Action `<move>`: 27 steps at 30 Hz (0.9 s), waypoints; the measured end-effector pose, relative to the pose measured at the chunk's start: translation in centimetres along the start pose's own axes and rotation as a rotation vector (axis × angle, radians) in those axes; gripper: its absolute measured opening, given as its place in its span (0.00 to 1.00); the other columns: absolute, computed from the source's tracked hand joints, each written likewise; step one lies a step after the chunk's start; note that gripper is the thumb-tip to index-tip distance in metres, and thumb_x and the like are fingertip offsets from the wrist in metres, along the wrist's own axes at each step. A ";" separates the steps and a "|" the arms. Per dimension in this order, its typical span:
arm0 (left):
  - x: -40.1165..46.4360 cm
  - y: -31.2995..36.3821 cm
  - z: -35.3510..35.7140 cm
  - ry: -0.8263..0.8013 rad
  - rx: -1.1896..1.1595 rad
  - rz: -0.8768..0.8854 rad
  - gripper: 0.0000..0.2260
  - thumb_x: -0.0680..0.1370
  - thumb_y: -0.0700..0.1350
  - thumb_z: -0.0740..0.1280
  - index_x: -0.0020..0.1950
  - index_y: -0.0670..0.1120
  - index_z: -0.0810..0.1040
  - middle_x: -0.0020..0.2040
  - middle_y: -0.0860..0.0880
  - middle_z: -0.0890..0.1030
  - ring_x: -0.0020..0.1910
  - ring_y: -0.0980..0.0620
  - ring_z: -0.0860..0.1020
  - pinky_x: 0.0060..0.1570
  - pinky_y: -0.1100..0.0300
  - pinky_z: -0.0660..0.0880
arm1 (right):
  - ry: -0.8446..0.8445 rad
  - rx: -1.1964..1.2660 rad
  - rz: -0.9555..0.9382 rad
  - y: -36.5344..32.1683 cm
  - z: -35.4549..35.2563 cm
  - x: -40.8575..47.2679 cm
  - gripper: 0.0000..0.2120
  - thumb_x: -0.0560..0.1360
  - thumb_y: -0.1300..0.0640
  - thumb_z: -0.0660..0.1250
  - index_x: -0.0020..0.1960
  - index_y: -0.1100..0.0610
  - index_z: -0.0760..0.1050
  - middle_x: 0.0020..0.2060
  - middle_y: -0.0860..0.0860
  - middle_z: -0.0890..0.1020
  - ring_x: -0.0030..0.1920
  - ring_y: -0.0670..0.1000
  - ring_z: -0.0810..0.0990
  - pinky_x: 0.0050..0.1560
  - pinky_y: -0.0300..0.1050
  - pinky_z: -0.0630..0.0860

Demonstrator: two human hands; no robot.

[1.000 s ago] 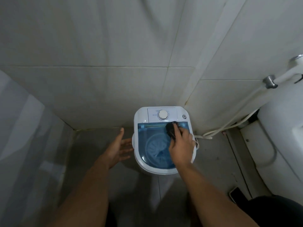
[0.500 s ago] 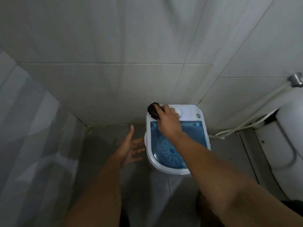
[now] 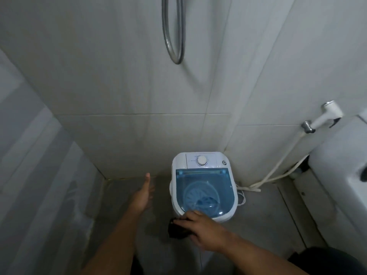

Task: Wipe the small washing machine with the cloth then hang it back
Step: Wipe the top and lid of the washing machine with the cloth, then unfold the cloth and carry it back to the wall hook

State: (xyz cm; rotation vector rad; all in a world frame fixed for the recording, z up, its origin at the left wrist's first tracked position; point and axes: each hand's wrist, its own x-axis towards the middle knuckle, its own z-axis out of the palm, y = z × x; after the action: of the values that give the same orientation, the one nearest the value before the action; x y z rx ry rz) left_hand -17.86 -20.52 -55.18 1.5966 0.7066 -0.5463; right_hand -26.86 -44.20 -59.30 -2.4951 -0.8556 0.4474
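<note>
Right hand point(image 3: 206, 231) is gripping a crumpled black cloth point(image 3: 176, 231) against the near rim of the white mini washing machine point(image 3: 204, 185), its blue lid shut; left hand point(image 3: 142, 196) is hovering released beside it.

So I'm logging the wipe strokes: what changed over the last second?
The right hand carried the dark cloth from the blue lid up to the control panel, then down to the washing machine's near front edge. The left hand stayed open beside the machine, which has not moved.
</note>
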 end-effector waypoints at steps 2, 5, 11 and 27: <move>-3.2 1.0 0.0 -0.037 0.012 0.054 0.34 0.78 0.69 0.53 0.68 0.45 0.78 0.65 0.45 0.80 0.62 0.44 0.78 0.63 0.46 0.71 | 0.210 0.336 0.187 -1.4 -2.2 -1.7 0.29 0.75 0.58 0.69 0.71 0.34 0.71 0.61 0.42 0.79 0.62 0.45 0.78 0.68 0.50 0.74; -8.8 2.4 0.6 -0.166 0.074 0.138 0.24 0.79 0.64 0.60 0.63 0.48 0.81 0.63 0.47 0.82 0.59 0.46 0.80 0.62 0.48 0.74 | 0.492 0.733 0.418 -3.6 -7.2 -3.7 0.24 0.76 0.63 0.74 0.61 0.37 0.76 0.57 0.42 0.83 0.57 0.37 0.82 0.68 0.50 0.76; -18.8 6.6 3.0 -0.429 0.158 0.375 0.17 0.77 0.59 0.70 0.61 0.51 0.82 0.58 0.50 0.85 0.57 0.48 0.84 0.55 0.52 0.82 | 0.784 1.119 0.403 -9.0 -15.7 -6.1 0.13 0.76 0.62 0.74 0.59 0.53 0.82 0.53 0.54 0.88 0.56 0.57 0.86 0.64 0.61 0.78; -32.7 20.5 -0.4 -0.234 -0.058 0.923 0.14 0.75 0.42 0.75 0.55 0.44 0.74 0.57 0.41 0.83 0.50 0.49 0.84 0.51 0.46 0.83 | 0.869 1.049 0.028 -21.2 -34.4 -6.4 0.06 0.80 0.61 0.70 0.55 0.59 0.82 0.49 0.60 0.88 0.52 0.61 0.87 0.58 0.61 0.82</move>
State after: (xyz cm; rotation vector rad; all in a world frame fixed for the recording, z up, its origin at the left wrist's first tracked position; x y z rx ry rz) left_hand -26.21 -25.90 -17.88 1.5736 -0.2161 -0.0191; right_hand -26.98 -44.38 -18.34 -1.4514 -0.1279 -0.1843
